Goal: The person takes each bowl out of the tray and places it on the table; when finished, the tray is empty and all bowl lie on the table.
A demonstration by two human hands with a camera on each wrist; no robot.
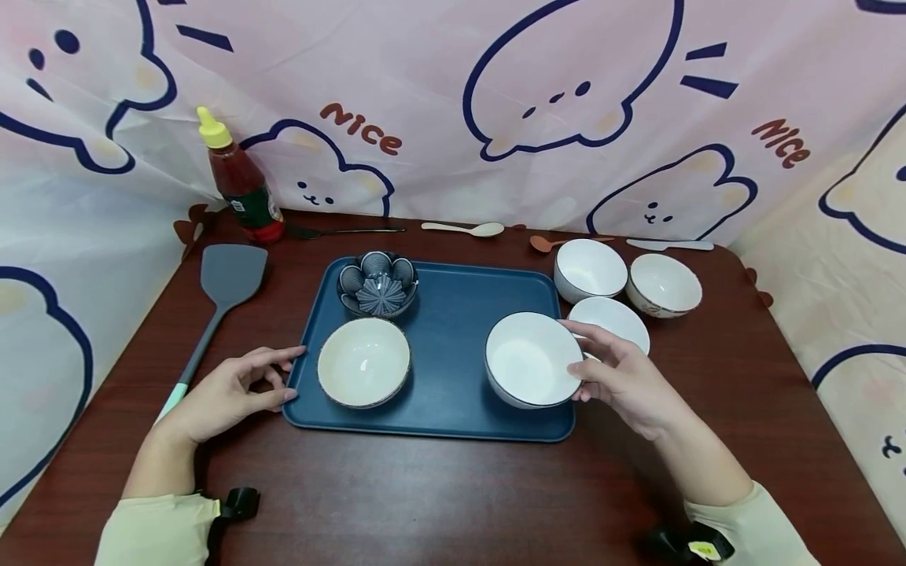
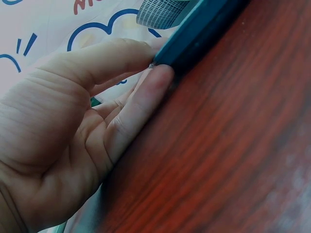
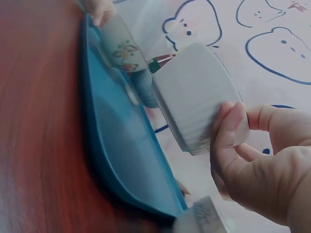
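Note:
My right hand (image 1: 616,376) grips a white bowl (image 1: 529,354) with a thin dark rim, thumb at its rim and fingers around the outside. The right wrist view shows this bowl (image 3: 194,92) raised above the blue tray (image 1: 453,346). At the tray's left edge is my left hand (image 1: 230,389), its thumb and a finger holding the rim. On the tray's left side stand a cream bowl (image 1: 364,363) and, behind it, a dark blue petal-shaped bowl (image 1: 380,287).
Right of the tray stand three white bowls: one at the back (image 1: 591,267), one patterned (image 1: 664,283), one nearer (image 1: 614,321). A grey spatula (image 1: 232,275) lies left. Along the back are a red sauce bottle (image 1: 244,185), a fork, two spoons and a white knife (image 1: 668,245).

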